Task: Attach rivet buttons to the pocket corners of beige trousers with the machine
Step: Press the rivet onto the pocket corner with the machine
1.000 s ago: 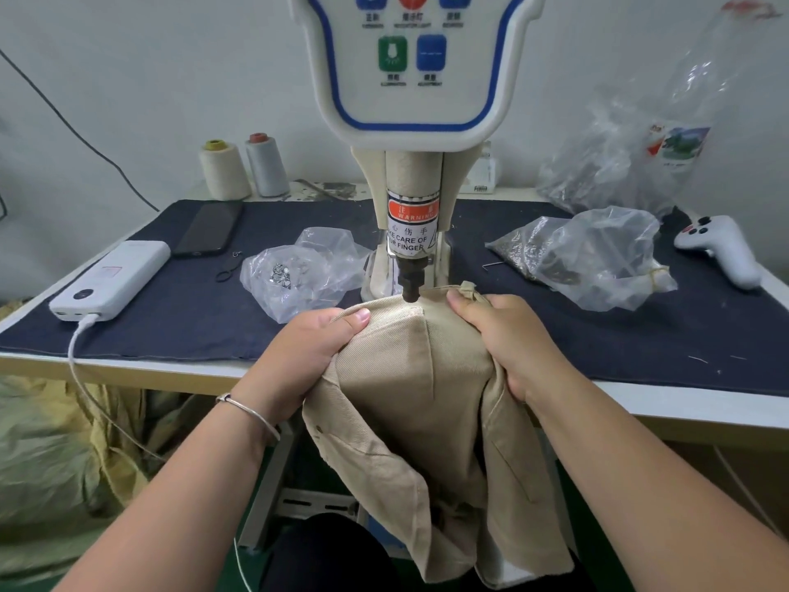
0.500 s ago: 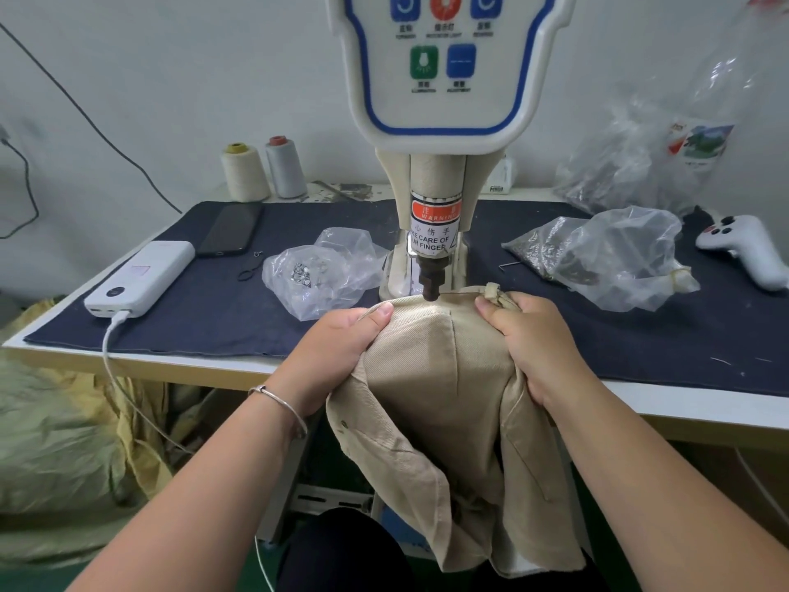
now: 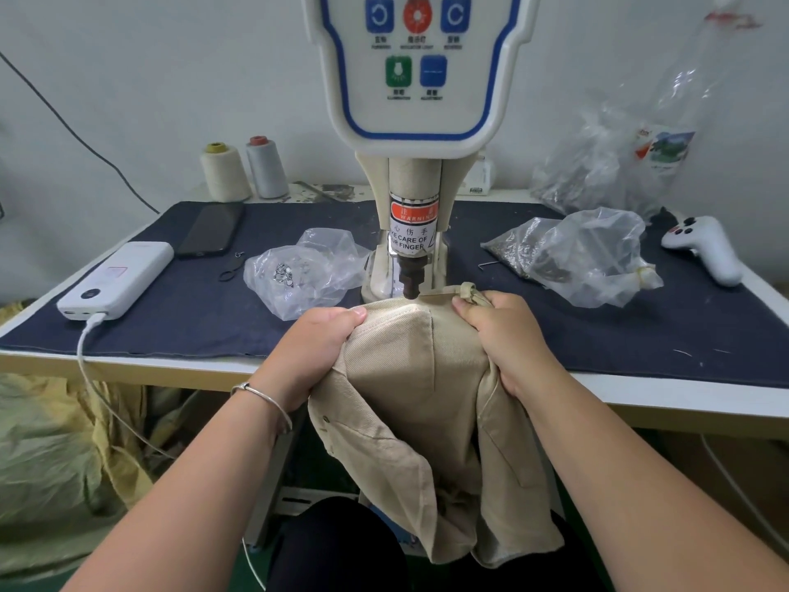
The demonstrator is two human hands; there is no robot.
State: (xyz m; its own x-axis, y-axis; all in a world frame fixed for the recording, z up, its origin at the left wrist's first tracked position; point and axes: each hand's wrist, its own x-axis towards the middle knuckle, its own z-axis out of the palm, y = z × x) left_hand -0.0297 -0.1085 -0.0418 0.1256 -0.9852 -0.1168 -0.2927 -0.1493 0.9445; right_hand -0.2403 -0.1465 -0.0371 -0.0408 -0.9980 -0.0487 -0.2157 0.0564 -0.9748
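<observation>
Head view: beige trousers [image 3: 420, 378] drape over the machine's anvil at centre, directly beneath the punch [image 3: 412, 283]. Left hand [image 3: 314, 356] at 9 o'clock and right hand [image 3: 508, 339] at 3 o'clock grip bunched cloth with curled fingers. Positioning step, seemingly; next needs the pocket corner centred and fingertips kept clear.

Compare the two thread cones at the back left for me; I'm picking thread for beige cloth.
The cream thread cone has a yellow top; the grey thread cone has a reddish top. The cream one stands left and looks wider at its base. Both stand upright, side by side, behind the dark mat.
</observation>
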